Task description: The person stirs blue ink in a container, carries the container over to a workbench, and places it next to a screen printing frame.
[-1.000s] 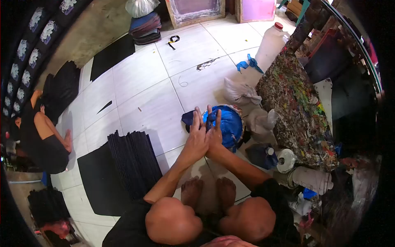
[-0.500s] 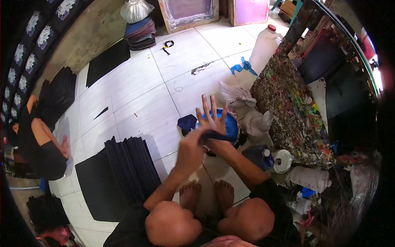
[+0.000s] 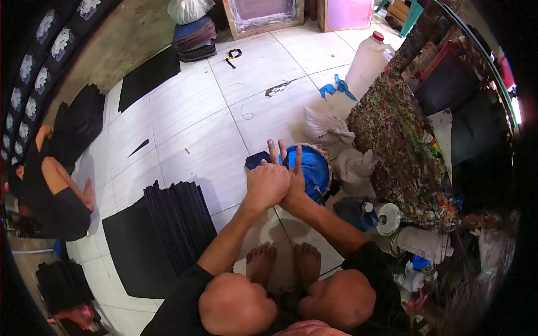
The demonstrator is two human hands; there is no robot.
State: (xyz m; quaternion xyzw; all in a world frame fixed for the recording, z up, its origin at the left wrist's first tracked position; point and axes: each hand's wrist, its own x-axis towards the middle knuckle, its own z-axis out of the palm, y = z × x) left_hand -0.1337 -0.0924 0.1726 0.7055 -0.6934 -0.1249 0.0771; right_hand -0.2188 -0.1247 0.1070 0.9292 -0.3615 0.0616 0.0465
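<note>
My left hand is closed over the palm side of my right hand and grips a dark cloth, of which only a sliver shows between the fingers. Fingers stretched upward, my right hand is partly covered by the left. Just behind both hands stands a round tub with blue material in it. A dark navy piece of fabric lies on the floor at the tub's left side.
A stack of black sheets stands left of my feet. To the right are a paint-crusted bench, a white jug, whitish bags and a dark blue container. Another person sits at far left.
My left hand has moved from my right wrist up onto the palm and fingers, taking the dark cloth along. The right hand's fingers are less spread. The view has shifted slightly.
</note>
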